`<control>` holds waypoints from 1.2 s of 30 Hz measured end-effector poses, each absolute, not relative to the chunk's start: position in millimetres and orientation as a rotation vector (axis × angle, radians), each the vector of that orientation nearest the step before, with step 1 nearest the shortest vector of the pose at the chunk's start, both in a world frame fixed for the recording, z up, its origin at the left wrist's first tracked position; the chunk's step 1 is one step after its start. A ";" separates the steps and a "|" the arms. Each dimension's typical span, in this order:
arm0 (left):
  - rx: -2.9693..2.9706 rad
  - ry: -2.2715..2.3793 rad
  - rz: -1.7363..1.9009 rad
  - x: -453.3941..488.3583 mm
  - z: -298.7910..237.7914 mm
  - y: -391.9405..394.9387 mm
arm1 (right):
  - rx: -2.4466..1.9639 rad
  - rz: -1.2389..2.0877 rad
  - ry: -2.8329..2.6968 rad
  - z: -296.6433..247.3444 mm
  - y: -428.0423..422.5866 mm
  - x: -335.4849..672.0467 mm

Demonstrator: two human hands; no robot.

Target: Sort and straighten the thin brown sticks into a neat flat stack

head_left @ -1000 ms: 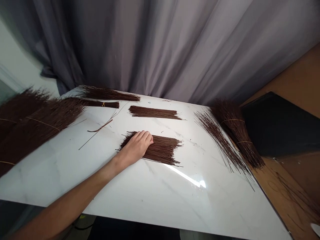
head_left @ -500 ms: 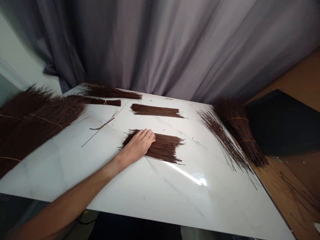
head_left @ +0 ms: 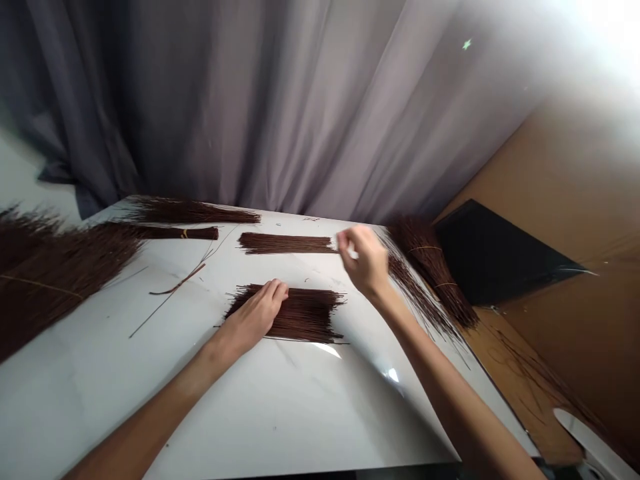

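Both the near stack and the far stack lie gathered on the table; loose twigs at right seem left unstacked. Curled fingers of the left hand cover the near stack, grip hidden. Unlike earlier, the right hand shows, fingers pinched together beside the far stack's end, contents unclear.

A white glare burns out the top right corner, hazing the grey curtain and brown board nearby; a small green flare spot shows there. The curtain's left side falls dim. The glossy bench reflects bright patches, and a soft shadow lies beside the right forearm. The right hand looks slightly blurred, the far-left twigs soft, the edges stretched.
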State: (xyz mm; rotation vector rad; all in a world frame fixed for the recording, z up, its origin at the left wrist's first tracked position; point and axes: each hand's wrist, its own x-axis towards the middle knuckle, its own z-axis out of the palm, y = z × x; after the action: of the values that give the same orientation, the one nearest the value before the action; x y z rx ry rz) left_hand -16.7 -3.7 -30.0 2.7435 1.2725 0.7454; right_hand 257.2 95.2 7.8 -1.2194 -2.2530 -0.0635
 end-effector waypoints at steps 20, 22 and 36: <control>2.802 1.325 0.622 -8.3 -28.9 -5.1 | -1.197 -0.270 -2.618 -36.4 156.8 207.0; 2.801 1.338 0.584 -8.0 -27.6 -5.8 | -1.167 -0.356 -2.646 -36.4 153.6 205.1; 2.835 1.379 0.483 -7.4 -29.5 -3.8 | -1.203 -0.499 -2.468 -32.8 140.9 211.4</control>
State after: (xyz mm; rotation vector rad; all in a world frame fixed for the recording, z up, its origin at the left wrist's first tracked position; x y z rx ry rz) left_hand -7.4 -3.8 -29.5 2.8354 1.3789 0.4829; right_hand 211.4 140.9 -32.8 -1.2033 -2.4685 -0.4990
